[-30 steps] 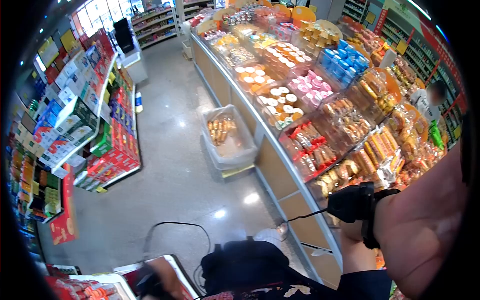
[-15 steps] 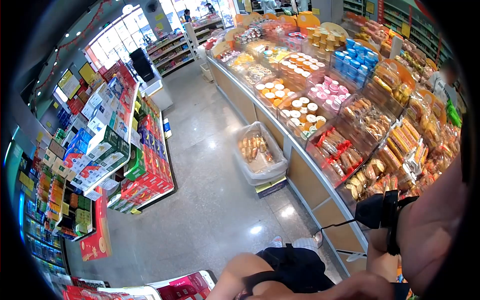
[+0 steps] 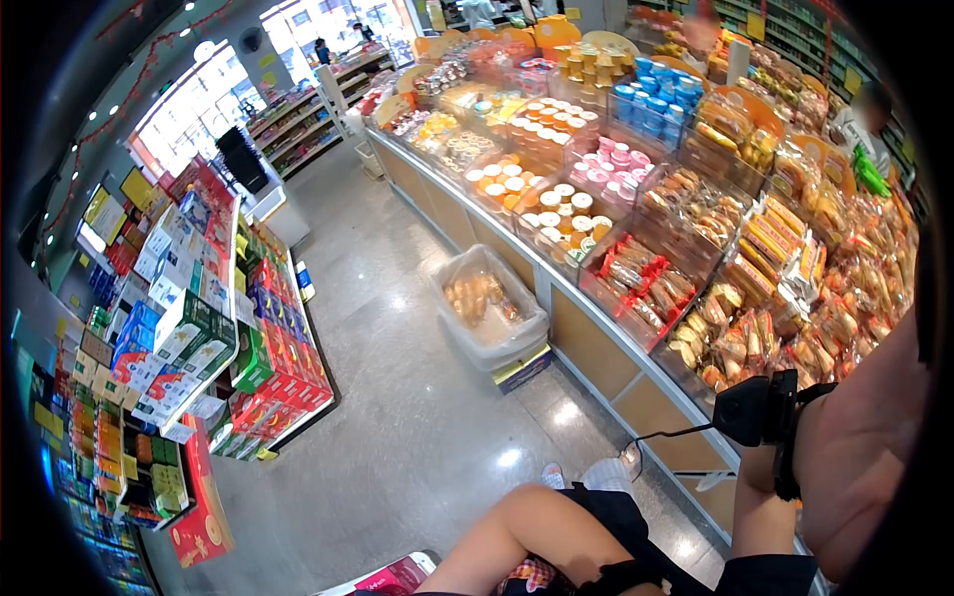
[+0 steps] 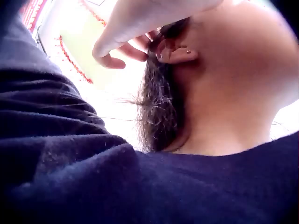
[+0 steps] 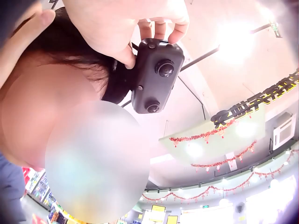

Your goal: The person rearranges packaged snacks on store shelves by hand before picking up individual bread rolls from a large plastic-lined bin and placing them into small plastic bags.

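My right hand grips a black camera with two lenses at the side of the head, thumb against its edge and fingers over its top. In the head view that raised right hand shows only its base, with a black wrist camera strapped below it. My left hand is at the dark hair beside the ear, its fingers loosely bent. In the head view the left forearm crosses the bottom toward the right; the hand itself is out of frame there.
A long counter of wrapped snacks and jelly cups runs along the right. Beside it a plastic-lined bin holds packaged rolls. Shelves of stacked boxes line the left, with grey floor between. A cable hangs from the wrist camera.
My left arm has come from the lower left across the body to the right. The head view has swung up and shifted. My right arm stays raised.
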### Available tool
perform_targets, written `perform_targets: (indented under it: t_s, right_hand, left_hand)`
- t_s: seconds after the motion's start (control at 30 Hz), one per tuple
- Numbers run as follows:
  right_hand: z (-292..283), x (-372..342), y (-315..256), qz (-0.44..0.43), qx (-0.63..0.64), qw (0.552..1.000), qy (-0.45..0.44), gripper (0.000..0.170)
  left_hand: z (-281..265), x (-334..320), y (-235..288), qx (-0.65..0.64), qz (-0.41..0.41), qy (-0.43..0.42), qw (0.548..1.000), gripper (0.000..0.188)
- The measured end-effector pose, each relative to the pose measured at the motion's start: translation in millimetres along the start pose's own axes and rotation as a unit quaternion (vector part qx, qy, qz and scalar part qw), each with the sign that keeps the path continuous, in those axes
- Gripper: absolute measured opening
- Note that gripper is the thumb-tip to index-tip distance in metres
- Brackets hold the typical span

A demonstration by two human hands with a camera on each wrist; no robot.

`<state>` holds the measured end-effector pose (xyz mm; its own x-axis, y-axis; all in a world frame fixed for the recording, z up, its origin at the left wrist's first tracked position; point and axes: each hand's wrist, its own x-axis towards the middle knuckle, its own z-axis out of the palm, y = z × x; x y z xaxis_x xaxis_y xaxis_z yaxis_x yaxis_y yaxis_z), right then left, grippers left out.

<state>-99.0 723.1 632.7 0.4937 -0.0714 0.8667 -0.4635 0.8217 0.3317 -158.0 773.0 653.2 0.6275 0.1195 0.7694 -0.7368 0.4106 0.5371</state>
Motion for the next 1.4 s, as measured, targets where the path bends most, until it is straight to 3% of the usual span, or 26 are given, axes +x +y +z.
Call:
perform_targets:
  t_s: [0.27,0.6,0.7,0.73,0.77,0.83,0.87,0.9,0.97,1.03,1.1,1.23,1.3,1.33,1.4]
  right_hand:
    - [-52.8,62.3,13.8,0.021,-0.135,0.991,0.003,0.061]
    - [-96.3,122.2,-58.6,-0.006,-0.234,0.972,-0.034,0.059]
    - [-108.1,146.2,-95.1,-0.015,-0.268,0.962,-0.05,0.059]
    - [-112.2,154.5,-107.8,-0.015,-0.281,0.958,-0.054,0.059]
    - [-116.9,163.0,-120.4,-0.016,-0.292,0.955,-0.056,0.058]
    - [-126.0,179.4,-148.0,-0.021,-0.315,0.947,-0.061,0.058]
    - [-130.8,188.2,-162.4,-0.026,-0.326,0.943,-0.063,0.058]
    - [-135.9,198.2,-178.4,-0.031,-0.334,0.94,-0.068,0.058]
    - [-142.6,218.2,-207.2,-0.04,-0.356,0.931,-0.075,0.058]
    - [-150.9,234.2,-235.5,-0.052,-0.391,0.916,-0.068,0.057]
    - [-156.2,249.9,-262.6,-0.062,-0.416,0.904,-0.077,0.057]
    - [-159.4,264.0,-307.1,-0.076,-0.456,0.881,-0.095,0.057]
    - [-162.5,266.2,-323.9,-0.091,-0.467,0.874,-0.104,0.057]
    - [-164.9,267.4,-332.3,-0.101,-0.469,0.871,-0.103,0.057]
    - [-169.8,269.5,-347.5,-0.113,-0.485,0.861,-0.105,0.057]
  left_hand:
    - [-2.0,15.6,-36.1,-0.017,-0.088,-0.092,0.992,0.036]
    - [-24.4,65.0,-121.9,0.044,-0.164,-0.2,0.965,0.025]
    - [-30.3,86.6,-150.6,0.081,-0.194,-0.208,0.955,0.022]
    - [-32.2,101.1,-142.7,0.044,-0.204,-0.155,0.966,0.015]
    - [-35.1,108.3,-150.5,0.032,-0.204,-0.157,0.966,0.015]
    - [-44.8,117.1,-178.8,0.153,-0.155,-0.101,0.971,0.018]
    - [-53.0,128.0,-194.0,0.11,-0.133,-0.107,0.979,0.016]
    - [-56.1,136.6,-198.0,0.088,-0.234,-0.1,0.963,0.015]
    - [-65.1,140.6,-230.8,0.183,-0.276,-0.064,0.942,0.019]
    - [-88.6,140.0,-277.4,0.229,-0.263,-0.084,0.934,0.027]
    - [-97.6,144.0,-314.1,0.341,-0.261,-0.019,0.903,0.03]
    - [-140.9,134.2,-411.1,0.508,-0.344,-0.049,0.788,0.035]
    - [-153.9,123.9,-452.7,0.631,-0.347,-0.092,0.687,0.043]
    - [-159.9,116.6,-472.1,0.651,-0.349,-0.097,0.667,0.054]
    - [-161.9,121.6,-490.3,0.643,-0.353,-0.117,0.67,0.076]
